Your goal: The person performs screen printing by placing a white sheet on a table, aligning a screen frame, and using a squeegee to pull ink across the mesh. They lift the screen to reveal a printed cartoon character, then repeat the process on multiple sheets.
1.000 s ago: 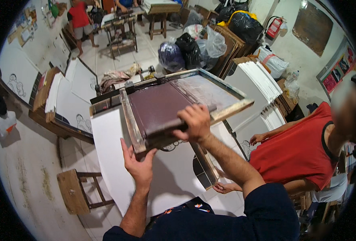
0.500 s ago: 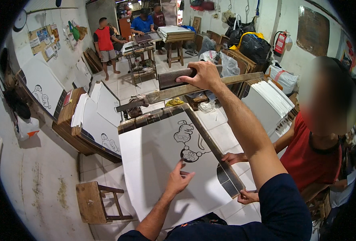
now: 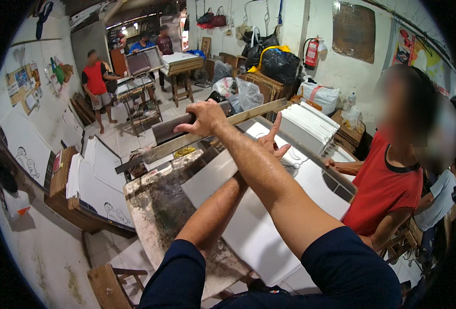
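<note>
My right hand (image 3: pixel 204 116) is closed around a dark squeegee (image 3: pixel 170 129), held at a long wooden bar (image 3: pixel 174 146). My forearms cross, the right passing over the left. Past the right forearm, my left hand (image 3: pixel 274 143) has its index finger and thumb stretched out and holds nothing visible. It is over a white sheet (image 3: pixel 261 232) with a black line drawing, partly hidden by my arms. The sheet is on a dark-edged board (image 3: pixel 340 187), slanted off the stained worktable (image 3: pixel 161 221). A co-worker in red (image 3: pixel 387 175) has one hand at the board's far right edge.
Stacked boards with printed sheets (image 3: pixel 104 177) stand at left, above a wooden stool (image 3: pixel 107 286). Another stack of white sheets (image 3: pixel 306 126) lies beyond the board. Black bags (image 3: pixel 274 66) and a fire extinguisher (image 3: pixel 312 52) are farther back, with several people at another table.
The board and sheet have shifted right, baring the stained tabletop. My left hand has moved up and right beneath my right forearm. The squeegee in my right hand appears lower and farther left.
</note>
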A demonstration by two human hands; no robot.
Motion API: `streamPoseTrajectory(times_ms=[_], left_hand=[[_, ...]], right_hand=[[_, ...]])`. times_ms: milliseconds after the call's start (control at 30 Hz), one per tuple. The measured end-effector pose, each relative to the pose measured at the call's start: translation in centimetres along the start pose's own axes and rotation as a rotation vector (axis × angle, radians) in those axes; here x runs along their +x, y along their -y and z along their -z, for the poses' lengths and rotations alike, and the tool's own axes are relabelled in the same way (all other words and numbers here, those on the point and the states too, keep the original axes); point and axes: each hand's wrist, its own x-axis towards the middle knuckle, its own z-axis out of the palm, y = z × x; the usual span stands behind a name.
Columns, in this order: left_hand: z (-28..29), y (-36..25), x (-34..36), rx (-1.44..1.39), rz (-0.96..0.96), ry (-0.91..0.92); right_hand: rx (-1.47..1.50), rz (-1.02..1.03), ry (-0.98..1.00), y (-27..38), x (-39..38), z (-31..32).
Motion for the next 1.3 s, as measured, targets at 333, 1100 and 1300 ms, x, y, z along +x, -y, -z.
streamPoseTrajectory(times_ms=[333, 1100, 1300], left_hand=[[-2.5, 5.9, -3.7, -0.182, 0.004, 0.021], [-4.3, 12.7, -35.0, -1.526, 0.915, -1.368], [-9.6, 17.3, -41.1, -1.197, 1.206, -1.333]], right_hand=[[0.036, 0.022, -0.082, -0.2, 1.2, 0.3], [0.293, 0.106, -0.19, -1.0, -31.1, -15.4], [0.346, -0.85, -0.083, -33.4, -10.2, -2.6]])
